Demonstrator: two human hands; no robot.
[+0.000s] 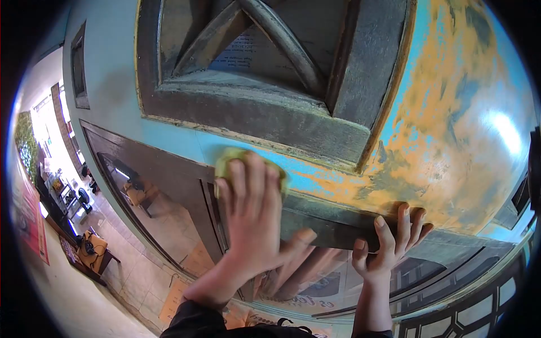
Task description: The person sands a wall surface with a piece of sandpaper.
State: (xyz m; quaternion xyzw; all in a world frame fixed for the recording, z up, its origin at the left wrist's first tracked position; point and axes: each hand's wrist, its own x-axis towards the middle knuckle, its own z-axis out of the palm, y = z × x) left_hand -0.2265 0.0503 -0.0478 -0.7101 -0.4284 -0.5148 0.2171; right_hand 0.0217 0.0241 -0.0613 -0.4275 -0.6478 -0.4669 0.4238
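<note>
Left hand (251, 217) flat and spread on a yellow-green sanding pad (248, 160), pressing it against the blue painted face of a wooden door (169, 121), just below the dark carved frame (253, 107) of the upper panel. The pad shows only as a rim above and beside the fingertips; the palm covers the rest.

Right hand (391, 239) holds nothing: fingers hooked over the dark horizontal ledge (332, 225) under the sanded band, apparently bracing.

Progress, judged from the surface: to the right of the pad the blue coat is largely rubbed through, with a wide orange-ochre patch (445, 129) running up the right stile (streaky, blue remnants in it). Around and left of the pad the blue is nearly intact, only thin scuffs along the frame's lower edge. So the right part looks well worked, the left stretch and the far-left stile barely begun. The dark frame and lower panels (158, 186) show no blue; whether stripped or never painted, cannot tell.

Paper sheets (293, 293) lie on the floor below.
</note>
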